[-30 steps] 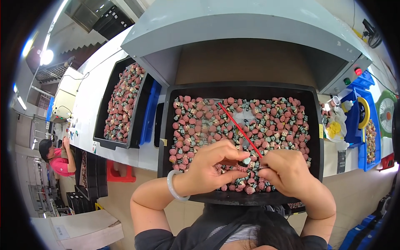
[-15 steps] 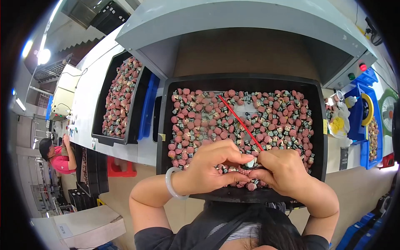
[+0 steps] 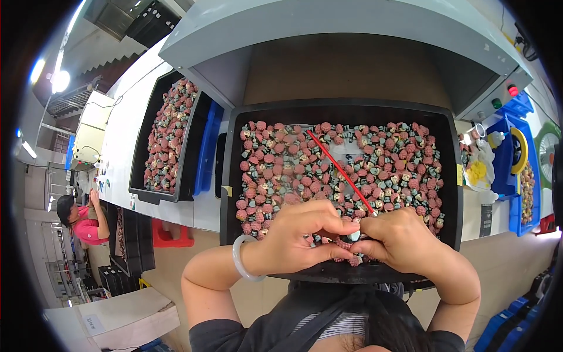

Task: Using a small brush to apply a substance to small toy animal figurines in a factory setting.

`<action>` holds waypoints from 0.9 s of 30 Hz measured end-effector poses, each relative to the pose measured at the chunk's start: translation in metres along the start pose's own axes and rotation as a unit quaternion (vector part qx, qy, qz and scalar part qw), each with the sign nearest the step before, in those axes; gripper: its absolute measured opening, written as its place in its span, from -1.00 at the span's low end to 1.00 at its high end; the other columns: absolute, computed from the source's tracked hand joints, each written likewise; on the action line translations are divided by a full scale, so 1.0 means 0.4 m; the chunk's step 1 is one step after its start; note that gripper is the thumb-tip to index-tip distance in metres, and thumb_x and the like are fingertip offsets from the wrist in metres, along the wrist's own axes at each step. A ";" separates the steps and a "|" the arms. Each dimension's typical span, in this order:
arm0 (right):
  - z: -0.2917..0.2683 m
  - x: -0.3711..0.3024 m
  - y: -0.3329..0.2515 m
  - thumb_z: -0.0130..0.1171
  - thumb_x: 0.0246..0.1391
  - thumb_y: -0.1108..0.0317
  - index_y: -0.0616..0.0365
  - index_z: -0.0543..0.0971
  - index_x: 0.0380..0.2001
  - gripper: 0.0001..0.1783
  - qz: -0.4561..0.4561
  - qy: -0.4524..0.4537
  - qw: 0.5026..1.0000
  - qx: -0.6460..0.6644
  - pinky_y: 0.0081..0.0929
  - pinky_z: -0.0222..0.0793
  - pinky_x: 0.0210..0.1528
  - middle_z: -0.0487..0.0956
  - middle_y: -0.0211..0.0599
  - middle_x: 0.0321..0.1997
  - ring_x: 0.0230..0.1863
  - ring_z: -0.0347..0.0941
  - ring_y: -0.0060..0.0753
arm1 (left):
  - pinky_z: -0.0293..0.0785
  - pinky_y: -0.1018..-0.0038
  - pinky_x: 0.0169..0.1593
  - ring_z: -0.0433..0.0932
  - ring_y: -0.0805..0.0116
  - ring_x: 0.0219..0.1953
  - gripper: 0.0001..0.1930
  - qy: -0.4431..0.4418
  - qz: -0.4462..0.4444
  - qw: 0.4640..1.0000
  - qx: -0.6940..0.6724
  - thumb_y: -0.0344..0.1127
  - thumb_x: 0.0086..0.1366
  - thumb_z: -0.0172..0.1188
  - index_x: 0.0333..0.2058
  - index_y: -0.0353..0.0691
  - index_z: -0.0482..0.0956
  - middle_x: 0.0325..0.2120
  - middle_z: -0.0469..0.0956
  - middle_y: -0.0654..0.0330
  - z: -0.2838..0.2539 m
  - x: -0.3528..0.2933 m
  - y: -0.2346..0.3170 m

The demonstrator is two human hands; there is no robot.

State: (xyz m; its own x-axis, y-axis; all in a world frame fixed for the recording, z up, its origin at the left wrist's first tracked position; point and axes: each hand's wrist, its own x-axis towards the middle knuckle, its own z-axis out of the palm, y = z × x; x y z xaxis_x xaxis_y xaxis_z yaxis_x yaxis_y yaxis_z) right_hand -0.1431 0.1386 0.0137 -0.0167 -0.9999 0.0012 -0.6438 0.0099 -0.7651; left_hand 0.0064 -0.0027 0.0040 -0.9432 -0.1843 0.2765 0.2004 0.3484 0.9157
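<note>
Knobbly pink-and-grey figurine: left hand pinches it, right hand pinches slender red stick.
Slackened left fingertips could drop it.

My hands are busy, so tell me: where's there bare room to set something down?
Most room: the white tabletop between the side tray of pink pieces and the cream machine. A small pale patch, ringed by pieces, shows in the main tray, right of the red stick. Crowded: around your left hand, right hand and the blue bins.
</note>
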 end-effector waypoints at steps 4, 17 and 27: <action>0.012 -0.003 0.008 0.15 -0.13 0.09 0.17 0.39 -0.58 -0.66 -0.011 0.022 0.999 0.024 -0.28 0.19 -0.63 0.38 -0.22 -0.70 -0.63 0.35 -0.07 | 0.33 0.60 -0.39 0.42 0.47 -0.46 -0.62 0.011 -0.005 0.999 -0.035 -0.48 -0.21 0.40 -0.32 -0.31 0.54 -0.50 0.50 0.20 0.004 -0.003 -0.002; 0.021 -0.002 0.011 0.13 -0.13 0.03 0.18 0.39 -0.58 -0.61 -0.039 0.070 0.996 -0.035 -0.29 0.19 -0.65 0.37 -0.24 -0.71 -0.65 0.34 -0.09 | 0.34 0.63 -0.41 0.39 0.50 -0.47 -0.62 0.003 -0.010 0.999 -0.034 -0.50 -0.21 0.40 -0.32 -0.33 0.54 -0.51 0.47 0.21 -0.004 0.005 0.006; 0.006 0.008 0.017 0.08 -0.05 0.06 0.17 0.44 -0.58 -0.64 -0.005 -0.016 0.998 0.065 -0.34 0.32 -0.60 0.45 -0.29 -0.74 -0.64 0.44 -0.20 | 0.38 0.70 -0.46 0.43 0.51 -0.44 -0.63 -0.003 -0.036 0.996 -0.086 -0.53 -0.18 0.37 -0.30 -0.36 0.53 -0.49 0.46 0.18 0.002 0.000 -0.006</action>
State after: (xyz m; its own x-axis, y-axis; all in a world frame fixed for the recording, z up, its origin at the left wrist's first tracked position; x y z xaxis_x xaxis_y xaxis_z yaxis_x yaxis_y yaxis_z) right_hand -0.1455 0.1354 0.0070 0.0151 -0.9998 -0.0100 -0.5390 0.0003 -0.8423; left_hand 0.0057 -0.0028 0.0016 -0.9582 -0.1979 0.2068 0.1739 0.1715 0.9697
